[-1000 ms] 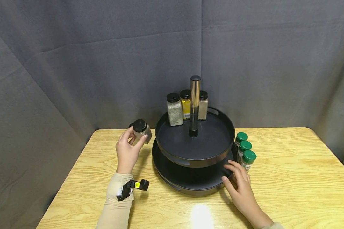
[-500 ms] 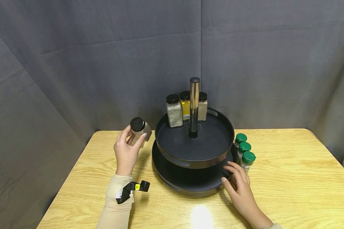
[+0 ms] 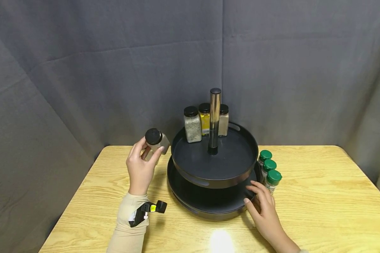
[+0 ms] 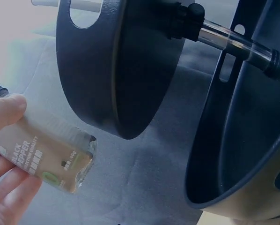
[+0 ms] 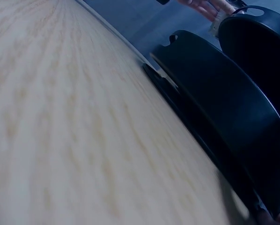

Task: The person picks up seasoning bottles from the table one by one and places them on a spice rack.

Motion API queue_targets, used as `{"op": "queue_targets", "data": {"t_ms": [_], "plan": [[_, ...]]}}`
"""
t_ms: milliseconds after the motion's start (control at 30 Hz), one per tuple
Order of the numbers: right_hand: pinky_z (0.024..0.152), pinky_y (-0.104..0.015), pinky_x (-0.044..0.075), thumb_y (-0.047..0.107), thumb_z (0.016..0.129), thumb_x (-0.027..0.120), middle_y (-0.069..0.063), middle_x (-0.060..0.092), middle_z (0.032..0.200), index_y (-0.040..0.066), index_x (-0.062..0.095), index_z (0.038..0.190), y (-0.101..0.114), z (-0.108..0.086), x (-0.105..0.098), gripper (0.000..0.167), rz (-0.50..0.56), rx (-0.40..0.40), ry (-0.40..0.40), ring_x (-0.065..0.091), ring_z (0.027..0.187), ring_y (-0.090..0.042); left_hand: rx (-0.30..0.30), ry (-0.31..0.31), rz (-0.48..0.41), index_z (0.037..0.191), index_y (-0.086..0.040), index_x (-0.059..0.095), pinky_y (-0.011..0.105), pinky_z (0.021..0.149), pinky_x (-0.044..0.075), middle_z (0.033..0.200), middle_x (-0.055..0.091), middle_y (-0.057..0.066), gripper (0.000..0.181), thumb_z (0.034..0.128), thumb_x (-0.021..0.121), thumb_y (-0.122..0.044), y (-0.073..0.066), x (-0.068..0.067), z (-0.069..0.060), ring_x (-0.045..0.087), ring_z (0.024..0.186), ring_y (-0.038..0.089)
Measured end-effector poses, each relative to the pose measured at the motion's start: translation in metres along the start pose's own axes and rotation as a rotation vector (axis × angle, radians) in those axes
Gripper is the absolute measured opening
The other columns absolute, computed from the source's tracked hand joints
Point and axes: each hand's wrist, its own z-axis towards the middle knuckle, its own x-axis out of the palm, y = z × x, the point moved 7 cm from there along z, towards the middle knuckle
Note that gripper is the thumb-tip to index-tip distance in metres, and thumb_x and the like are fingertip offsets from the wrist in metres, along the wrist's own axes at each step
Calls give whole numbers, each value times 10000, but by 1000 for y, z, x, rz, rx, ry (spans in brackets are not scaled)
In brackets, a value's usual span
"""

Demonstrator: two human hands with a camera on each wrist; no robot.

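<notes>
With the left hand (image 3: 140,172), pinching the black-lidded pepper jar (image 3: 165,143) between thumb and fingers, left of center in the frame, and showing what is apparently a BLACK PEPPER label to the left wrist view. Lifting it slightly higher against the back edge of the table (image 3: 320,182) than a second ago, and leaning it over now, pointing the lid up and left, the base toward the lower right!

Shifting only a little, then, and staying just beside the upper tray (image 3: 232,163), without crossing the rim. Judging by that, still carrying rather than placing: not yet resting the jar on either level.

Over at lower right, keeping the right hand (image 3: 264,211) almost motionless, bending its fingers loosely and spreading the thumb away from them. Either touching the right rim of the lower tray (image 3: 206,202) or hovering just over it; not managing to tell which.

Leaving the whitish jar (image 3: 193,130), the yellow jar (image 3: 204,123) and the tan jar (image 3: 223,123) standing at the back of the upper tray, near mid-frame, unchanged. Leaving the green-capped shakers (image 3: 269,165) lined up right of the trays, too, unmoved.
</notes>
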Motion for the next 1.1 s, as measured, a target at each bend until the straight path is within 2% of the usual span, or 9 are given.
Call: {"op": "queue_targets", "data": {"t_ms": [233, 667, 900, 1100], "plan": [[928, -27, 290, 109, 1010, 605, -94, 393, 1512, 44, 580, 1320, -1, -1, 0, 318, -4, -4, 1, 307, 1299, -290, 52, -27, -1, 1194, 39, 693, 309, 910, 566, 1057, 670, 191, 466, 766, 872, -4, -10, 1, 4, 666, 999, 293], [926, -31, 300, 99, 1002, 614, -108, 410, 1500, 40, 589, 1301, 0, 0, -1, 306, -7, -19, -12, 322, 1293, -287, 139, -2, 11, 1226, 27, 684, 372, 920, 567, 1065, 672, 189, 489, 776, 870, -20, -34, 9, 20, 679, 1016, 309], [921, -35, 299, 90, 997, 619, -129, 418, 1488, 36, 595, 1288, 1, 1, -2, 297, -12, -26, -19, 330, 1290, -294, 163, 31, 27, 1244, 9, 682, 403, 872, 586, 1079, 682, 174, 504, 781, 873, -44, -41, 18, 20, 700, 989, 308], [935, -21, 290, 77, 994, 619, -130, 422, 1484, 16, 595, 1284, 4, 1, -2, 297, 3, -34, -19, 328, 1317, -319, 163, 67, -19, 1248, 10, 679, 424, 856, 592, 1075, 683, 165, 508, 780, 871, -32, -45, 25, 16, 700, 971, 302]]}}
